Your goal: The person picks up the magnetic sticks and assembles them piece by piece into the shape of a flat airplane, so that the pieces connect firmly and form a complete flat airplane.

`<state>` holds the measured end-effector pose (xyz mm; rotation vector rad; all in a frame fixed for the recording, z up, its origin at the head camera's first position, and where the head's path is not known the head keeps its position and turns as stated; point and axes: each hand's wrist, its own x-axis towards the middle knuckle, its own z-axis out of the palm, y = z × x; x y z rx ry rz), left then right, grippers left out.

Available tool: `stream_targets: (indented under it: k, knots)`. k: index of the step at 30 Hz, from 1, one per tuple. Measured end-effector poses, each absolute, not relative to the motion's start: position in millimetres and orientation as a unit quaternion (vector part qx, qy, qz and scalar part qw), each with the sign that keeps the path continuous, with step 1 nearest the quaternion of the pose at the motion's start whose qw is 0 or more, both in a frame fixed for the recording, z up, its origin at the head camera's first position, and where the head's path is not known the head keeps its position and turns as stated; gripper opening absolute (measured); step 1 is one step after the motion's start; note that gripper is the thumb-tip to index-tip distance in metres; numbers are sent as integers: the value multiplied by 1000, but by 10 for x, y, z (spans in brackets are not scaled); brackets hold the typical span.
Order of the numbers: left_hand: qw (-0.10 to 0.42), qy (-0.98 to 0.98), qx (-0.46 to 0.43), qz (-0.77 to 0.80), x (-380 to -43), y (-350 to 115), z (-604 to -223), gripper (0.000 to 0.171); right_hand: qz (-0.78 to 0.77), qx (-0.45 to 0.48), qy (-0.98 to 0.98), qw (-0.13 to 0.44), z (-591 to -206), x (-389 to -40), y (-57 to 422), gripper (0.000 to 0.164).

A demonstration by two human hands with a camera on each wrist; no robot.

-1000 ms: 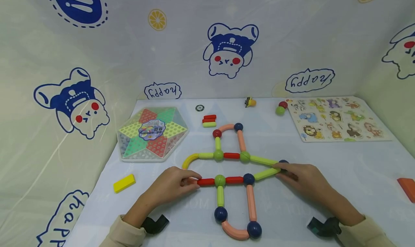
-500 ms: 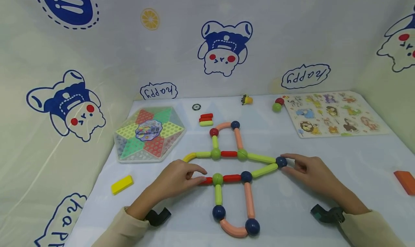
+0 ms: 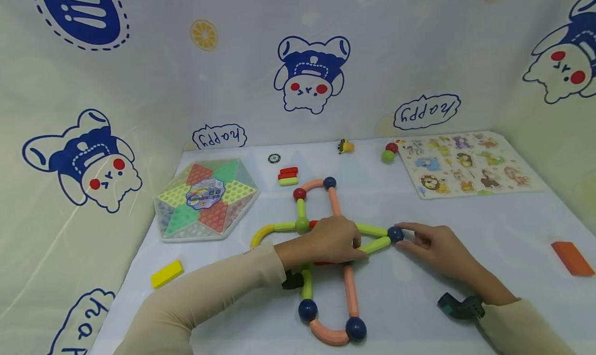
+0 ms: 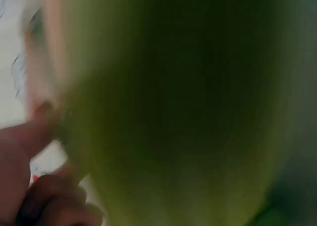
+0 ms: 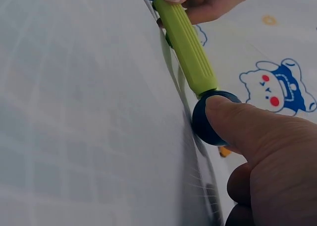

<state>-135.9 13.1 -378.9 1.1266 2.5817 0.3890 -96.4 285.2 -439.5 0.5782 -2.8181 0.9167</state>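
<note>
A flat figure of magnetic sticks and balls (image 3: 302, 224) lies on the table in the head view. At its right tip, my right hand (image 3: 433, 246) pinches a dark blue ball (image 3: 396, 234) between thumb and fingers. My left hand (image 3: 335, 239) reaches across the figure's middle and pinches the near end of a light green stick (image 5: 188, 45), whose other end joins that blue ball. The left hand covers part of the red sticks and balls beneath it. In the left wrist view a blurred green shape (image 4: 173, 112) fills most of the picture, beside the fingers.
A hexagonal checkers box (image 3: 205, 200) stands at the left and an animal puzzle board (image 3: 470, 163) at the back right. Short red and green sticks (image 3: 288, 176), a yellow block (image 3: 167, 274), an orange block (image 3: 572, 259) and two small balls (image 3: 388, 156) lie around.
My left hand has left the red stick at the figure's left and moved right, over the middle, to the green stick. The right hand stays at the blue ball. The head view has shifted slightly.
</note>
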Motion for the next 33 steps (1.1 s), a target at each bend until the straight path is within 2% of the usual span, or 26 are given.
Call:
stream_targets:
  k: [14, 24, 29, 33]
  knots:
    - [108, 896, 391, 182, -1308, 61, -3877, 21, 297, 177, -937, 57, -4358, -978, 2792, 38]
    - [116, 898, 380, 188, -1309, 2, -3906, 25, 303, 179, -934, 58, -4368, -966, 2742, 37]
    - [110, 898, 382, 190, -1281, -172, -3856, 31, 290, 172, -940, 57, -4364, -962, 2752, 38]
    - [116, 897, 375, 202, -1228, -422, -3764, 26, 274, 164, -945, 74, -4266, -999, 2789, 35]
